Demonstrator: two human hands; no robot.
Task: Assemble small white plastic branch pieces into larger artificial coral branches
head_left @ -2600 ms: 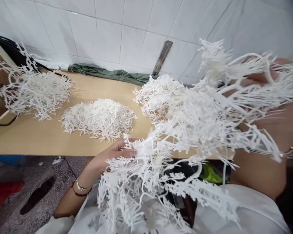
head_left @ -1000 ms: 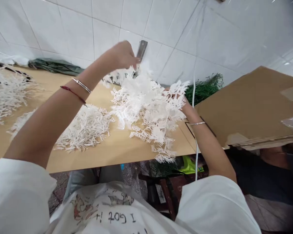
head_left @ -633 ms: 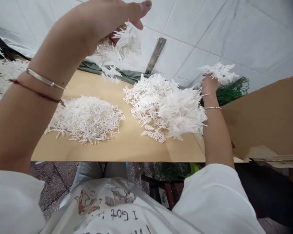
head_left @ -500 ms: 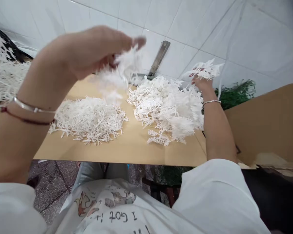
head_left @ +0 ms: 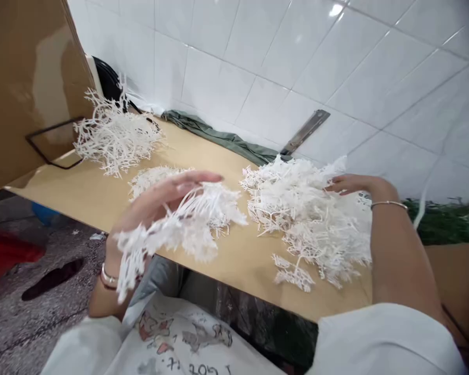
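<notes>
My left hand (head_left: 152,204) is curled around a bunch of white branching plastic sprigs (head_left: 187,221), held above the cardboard work surface near its front edge. The sprigs fan out past my fingers to the right and hang down over my wrist. On the right, my right hand (head_left: 354,184) reaches to the back of a large heap of white sprigs (head_left: 297,198). Its fingers are stretched out and touch the heap, with some fingertips among the sprigs. Partly hidden behind my left hand lies a smaller white pile (head_left: 154,177).
Another sprig pile (head_left: 117,135) stands at the far left, beside a cardboard box (head_left: 27,104) with a black wire frame (head_left: 54,143). Green cloth (head_left: 219,136) runs along the tiled wall, near a metal bar (head_left: 307,130). Green foliage (head_left: 449,221) is at the right.
The view has swung left. My left hand has come lower and nearer my body, still holding sprigs. My right hand has dropped from above the heap onto it, and its raised sprig no longer shows separately.
</notes>
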